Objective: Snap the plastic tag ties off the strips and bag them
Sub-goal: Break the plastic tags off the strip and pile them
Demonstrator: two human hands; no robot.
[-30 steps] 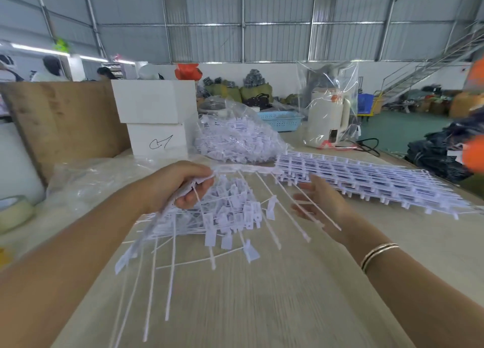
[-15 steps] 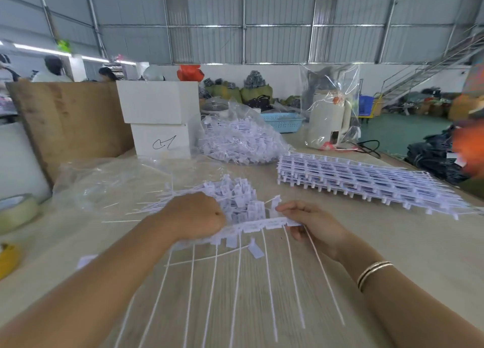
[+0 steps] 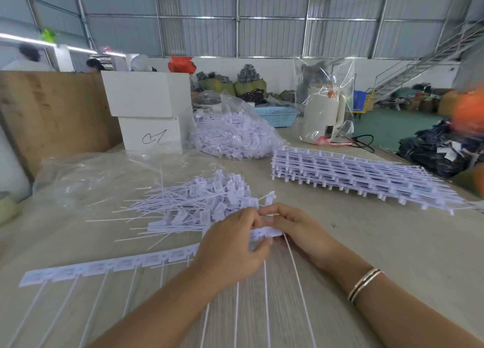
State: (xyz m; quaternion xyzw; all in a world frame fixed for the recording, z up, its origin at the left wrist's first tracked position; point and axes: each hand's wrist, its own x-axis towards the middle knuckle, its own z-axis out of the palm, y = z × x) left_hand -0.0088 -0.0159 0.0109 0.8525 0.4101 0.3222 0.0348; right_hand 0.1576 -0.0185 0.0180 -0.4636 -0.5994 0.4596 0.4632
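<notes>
Both hands, left hand [image 3: 231, 248] and right hand [image 3: 296, 228], are pinching the right end of a strip of tag ties [image 3: 110, 265] lying across the surface [image 3: 366, 243]. Loose ties [image 3: 199, 206] are piling just beyond; stacked strips [image 3: 353, 177] are sitting farther right.

A white strip of tag ties [image 3: 110, 265] lies flat across the desk, tails trailing toward the near edge. Just beyond the strip, a loose heap of snapped-off ties [image 3: 199, 203] sprawls on a clear bag [image 3: 86, 174]. Right of the heap, stacked full strips [image 3: 353, 180].
</notes>
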